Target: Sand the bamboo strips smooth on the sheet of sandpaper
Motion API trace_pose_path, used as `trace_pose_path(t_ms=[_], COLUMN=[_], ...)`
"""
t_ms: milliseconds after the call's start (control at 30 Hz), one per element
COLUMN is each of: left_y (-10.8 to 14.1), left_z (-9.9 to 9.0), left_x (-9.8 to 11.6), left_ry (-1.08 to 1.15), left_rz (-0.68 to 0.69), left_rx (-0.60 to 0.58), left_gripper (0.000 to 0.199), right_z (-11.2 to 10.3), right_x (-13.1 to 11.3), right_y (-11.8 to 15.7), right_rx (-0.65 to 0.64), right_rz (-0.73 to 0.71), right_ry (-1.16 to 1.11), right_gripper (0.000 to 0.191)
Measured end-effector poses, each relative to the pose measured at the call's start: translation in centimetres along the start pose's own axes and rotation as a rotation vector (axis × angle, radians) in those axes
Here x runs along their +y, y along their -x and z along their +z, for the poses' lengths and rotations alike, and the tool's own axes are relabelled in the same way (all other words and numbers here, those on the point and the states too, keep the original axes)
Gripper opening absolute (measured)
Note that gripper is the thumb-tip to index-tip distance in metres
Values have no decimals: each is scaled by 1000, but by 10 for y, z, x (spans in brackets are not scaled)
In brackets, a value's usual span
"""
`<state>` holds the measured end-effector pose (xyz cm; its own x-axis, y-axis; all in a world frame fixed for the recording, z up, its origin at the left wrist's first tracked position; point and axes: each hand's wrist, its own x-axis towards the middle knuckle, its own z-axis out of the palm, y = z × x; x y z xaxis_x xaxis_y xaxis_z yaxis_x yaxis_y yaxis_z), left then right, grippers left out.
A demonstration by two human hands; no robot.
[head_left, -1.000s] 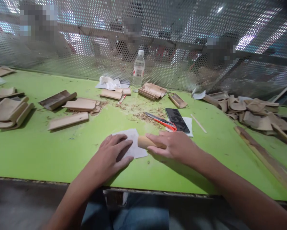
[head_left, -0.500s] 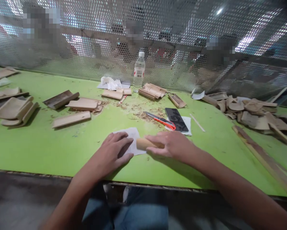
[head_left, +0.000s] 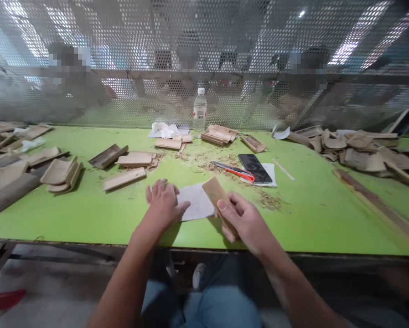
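Observation:
My left hand [head_left: 163,201] rests on the left edge of a white sheet [head_left: 194,198], fingers apart and somewhat bent. Nothing shows in its grasp. Closed around a curved bamboo piece [head_left: 215,195], my right hand [head_left: 242,217] has its thumb on the near face and its fingers behind. The piece is tilted, its upper end over the sheet's right edge. Beyond the hands lies an orange-handled utility knife [head_left: 236,171], beside a dark phone [head_left: 254,168] on white paper.
Several bamboo pieces [head_left: 124,179] lie to the left, with a larger heap [head_left: 368,152] at the right. A water bottle [head_left: 199,114] stands near the perforated metal screen [head_left: 132,98]. Shavings [head_left: 271,199] are scattered around, and a long wooden strip [head_left: 371,202] lies at the right.
My right hand has turned over and raised the bamboo piece from its flatter position at the sheet to a tilted one. My left hand stays on the sheet. The view has shifted.

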<state>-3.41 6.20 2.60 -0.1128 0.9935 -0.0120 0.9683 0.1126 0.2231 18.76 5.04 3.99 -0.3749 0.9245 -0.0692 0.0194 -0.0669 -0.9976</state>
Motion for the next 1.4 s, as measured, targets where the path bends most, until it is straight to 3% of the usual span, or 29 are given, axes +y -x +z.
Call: trace_pose_path(t_ms=[67,233,400,500,567,667,733,800,867,933,1133,1300,1400], left_y=[-5,-22,-45,-37,-18,21,45,58,58,51,42,54,49], left_z=[-7,-23,-30,-35,-35,-26,-14,-2,6,8,13,23,19], left_x=[2,9,14,11,9,15,27,42,56,64,69,82,82], left_ry=[1,-5,75,222,360,578,975,1133,1159,1149,1111,1120,1119], left_rz=[43,21,23,61,103,142,165,162,129,41,-20,41,40], left_rx=[-48,-133,-201,-195,-137,58,261,209,210,316,447,389,381], left_gripper=[32,56,40,21,16,38,39,40,43,44,43,49,49], right_z=[13,29,33,33,33,34,34,36,38,41,45,42,42], right_x=[12,24,23,22,23,26,28,29,28,25,24,29,29], right_y=[2,0,6,8,7,5,4,4,5,7,9,3,2], right_rx=[13,77,88,98,102,104,96,85,89,100,168,383,325], right_rz=[-7,3,-6,-1,-9,-27,-38,-44,-53,-59,-46,-90,-92], right_ry=[-212,-313,-186,-162,-162,-163,-162,-144,-86,-11,72,217,183], right_gripper=[41,40,43,44,44,44,45,45,43,41,41,44,44])
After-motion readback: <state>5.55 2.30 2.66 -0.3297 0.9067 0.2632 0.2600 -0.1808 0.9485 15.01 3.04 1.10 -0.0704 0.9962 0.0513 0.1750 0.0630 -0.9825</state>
